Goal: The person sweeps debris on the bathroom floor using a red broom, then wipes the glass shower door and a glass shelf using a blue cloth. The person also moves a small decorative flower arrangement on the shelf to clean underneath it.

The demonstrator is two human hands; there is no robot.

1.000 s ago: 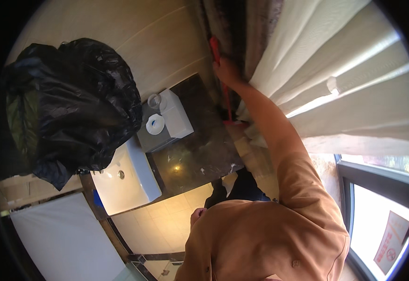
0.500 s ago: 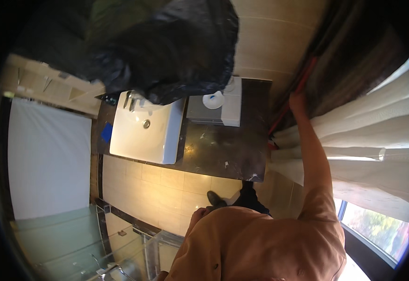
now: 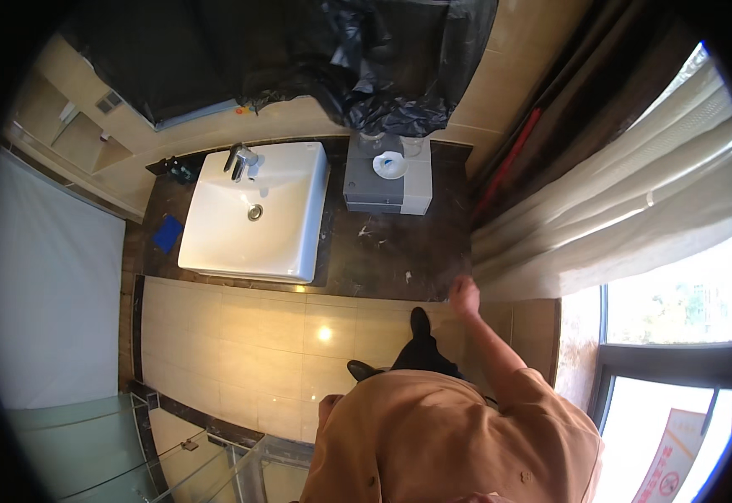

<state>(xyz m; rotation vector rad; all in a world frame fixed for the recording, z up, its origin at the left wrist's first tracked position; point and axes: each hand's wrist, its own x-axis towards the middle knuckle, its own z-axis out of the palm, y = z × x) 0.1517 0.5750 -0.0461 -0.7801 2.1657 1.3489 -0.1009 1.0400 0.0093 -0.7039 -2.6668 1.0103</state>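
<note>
My right hand (image 3: 465,297) hangs low beside the right front corner of the dark stone counter (image 3: 391,260), its fingers curled together with nothing visible in them. Close by on the right, a sheer white curtain (image 3: 625,220) and a dark curtain with a red strip (image 3: 512,159) hang apart from the hand. My left hand (image 3: 328,407) is low at my side, half covered by my brown shirt; its fingers are hidden.
A white sink (image 3: 286,230) with a chrome tap (image 3: 238,159) stands on the counter. Right of it sits a grey and white box (image 3: 370,193) bearing a small white dish (image 3: 390,165). A blue cloth (image 3: 166,235) lies left. Black plastic sheeting (image 3: 299,50) hangs above.
My right hand has let go of the dark curtain's red edge and come down toward the counter corner. The curtains have swung, and my view has shifted, showing more window.
</note>
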